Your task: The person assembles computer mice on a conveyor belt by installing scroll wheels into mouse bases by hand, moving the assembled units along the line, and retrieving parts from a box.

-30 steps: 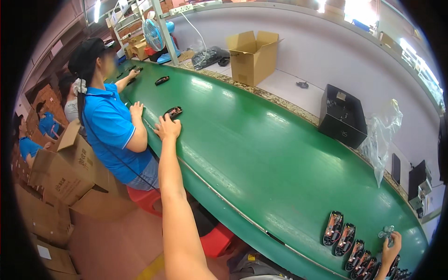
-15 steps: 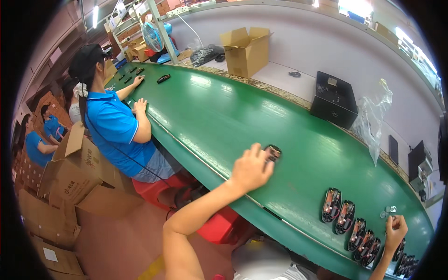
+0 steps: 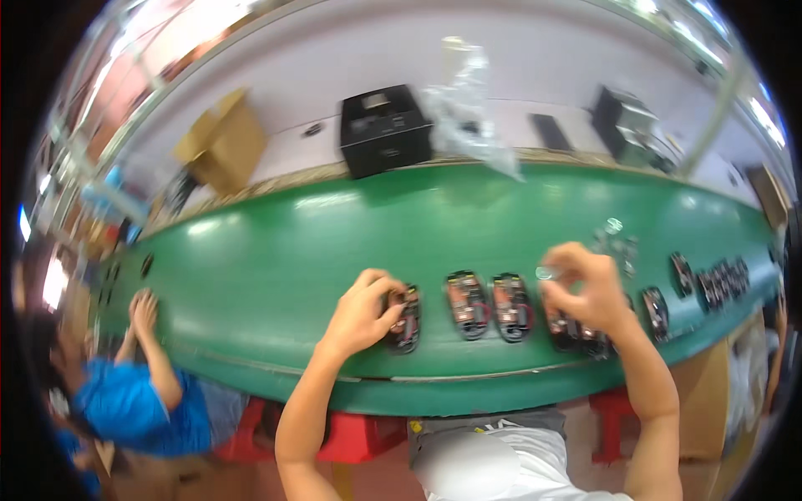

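On the green belt [image 3: 284,275], my left hand [image 3: 359,317] has its thumb and fingers closed on the side of a black oval device housing [image 3: 408,324] with exposed inner parts. Two similar housings, one [image 3: 466,306] nearer and one [image 3: 511,307] farther along, lie to its right with reddish-brown parts and wires showing. My right hand [image 3: 591,288] pinches a small clear round piece [image 3: 546,273] above more housings [image 3: 561,327], partly covering them. Several loose clear pieces [image 3: 616,242] lie on the belt beyond that hand.
Farther right stand more dark housings [image 3: 723,282]. Along the back ledge are a black box [image 3: 384,134], a clear plastic bag [image 3: 468,108] and an open cardboard box [image 3: 224,142]. A co-worker in blue [image 3: 150,392] sits at the left, hands on the belt.
My view has turned right. The left hand has brought its housing closer to the row. The right hand has left the loose clear pieces and is over the row, a clear round piece in its fingers.
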